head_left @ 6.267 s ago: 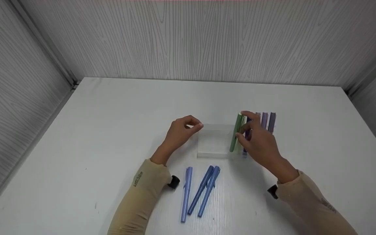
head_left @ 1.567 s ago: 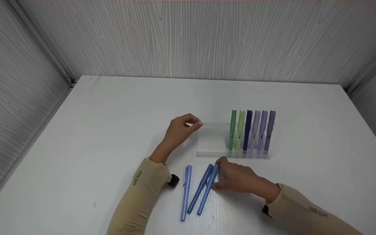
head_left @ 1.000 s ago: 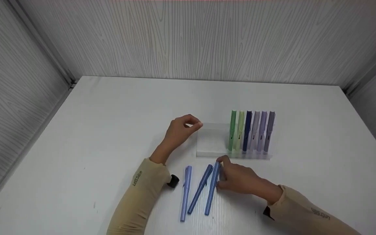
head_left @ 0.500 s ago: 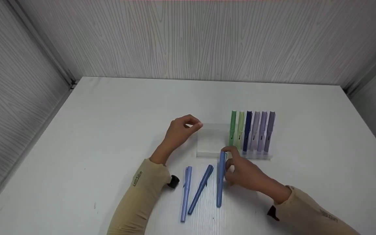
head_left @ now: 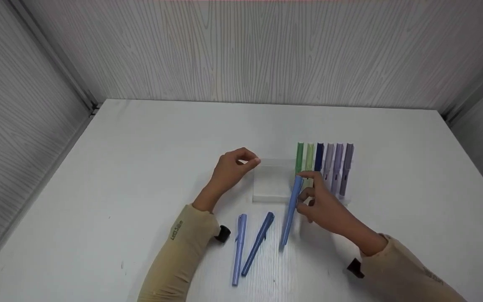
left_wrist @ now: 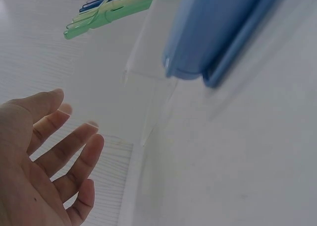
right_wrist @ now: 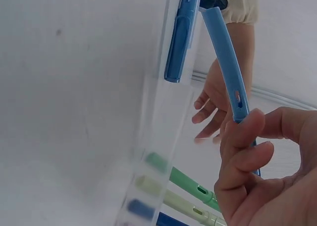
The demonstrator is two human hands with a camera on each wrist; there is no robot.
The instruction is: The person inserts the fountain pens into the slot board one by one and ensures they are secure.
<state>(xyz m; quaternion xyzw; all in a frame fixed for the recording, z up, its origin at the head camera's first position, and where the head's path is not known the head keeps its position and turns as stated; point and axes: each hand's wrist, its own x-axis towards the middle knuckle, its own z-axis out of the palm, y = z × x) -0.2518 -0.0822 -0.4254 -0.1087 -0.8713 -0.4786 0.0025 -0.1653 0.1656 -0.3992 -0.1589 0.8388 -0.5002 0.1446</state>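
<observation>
- pinching a blue pen [head_left: 292,210] between thumb and fingers of the right hand [head_left: 326,207], with the index fingertip at the cap's top
- no longer lying crossed with the darker blue pen [head_left: 258,244] on the desk [head_left: 162,147]; carried since half a second ago toward the clear rack [head_left: 271,181]
- slanting now, cap end up, just before the rack's front edge and overlapping it in the head view; hard to tell if clear of the desk at the lower end
- looking mid-blue, smooth and slim, with a clip along the cap, plus an oval window and blunt end in the right wrist view
- pinching the rack's far left corner with thumb and index finger of the left hand [head_left: 234,171], same as in every earlier frame
- lying unmoved below: the darker blue pen and a periwinkle pen [head_left: 239,251], apart
- standing now in the rack's row: the green pen [head_left: 299,156], in the right hand's grip about six seconds ago, beside pale green, navy and purple pens [head_left: 338,156]
</observation>
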